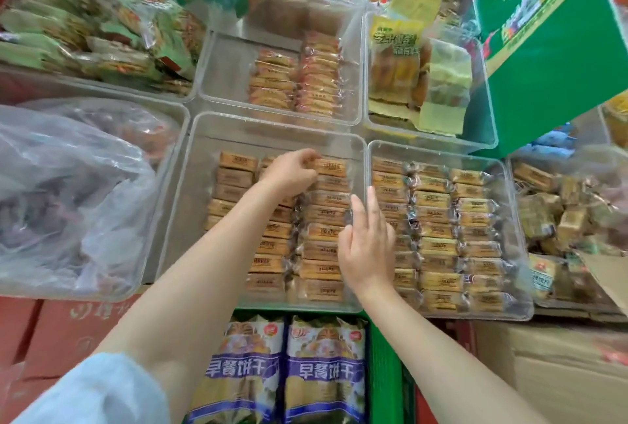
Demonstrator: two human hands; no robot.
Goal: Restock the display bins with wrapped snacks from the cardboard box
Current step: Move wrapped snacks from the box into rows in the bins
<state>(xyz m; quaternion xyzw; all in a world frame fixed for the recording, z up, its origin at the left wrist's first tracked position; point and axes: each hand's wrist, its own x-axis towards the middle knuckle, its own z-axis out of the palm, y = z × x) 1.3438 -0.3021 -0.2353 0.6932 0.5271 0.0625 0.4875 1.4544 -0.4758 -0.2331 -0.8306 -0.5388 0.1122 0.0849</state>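
While the wrapped snacks (323, 230) lie in neat columns inside the centre display bin (190, 185), both hands work in that bin. Left hand (292, 172), reaching to the bin's far end, has its fingers curled in a grip on one snack at the top of the rows; judged as seating or straightening that piece so the columns stay flush. Right hand (365, 247) lies flat, fingers straight and loose, holding nothing, resting on the right-hand column against the bin's right wall; probably steadying the stack while the other hand adjusts.

Just right of the centre bin, a neighbouring bin (516, 287) holds similar snacks in three columns, nearly full. Beyond the centre bin, a half-stocked bin (221, 66). Right and below the centre bin, a cardboard box (560, 372), contents not visible. Left of it, a plastic bag (68, 192).
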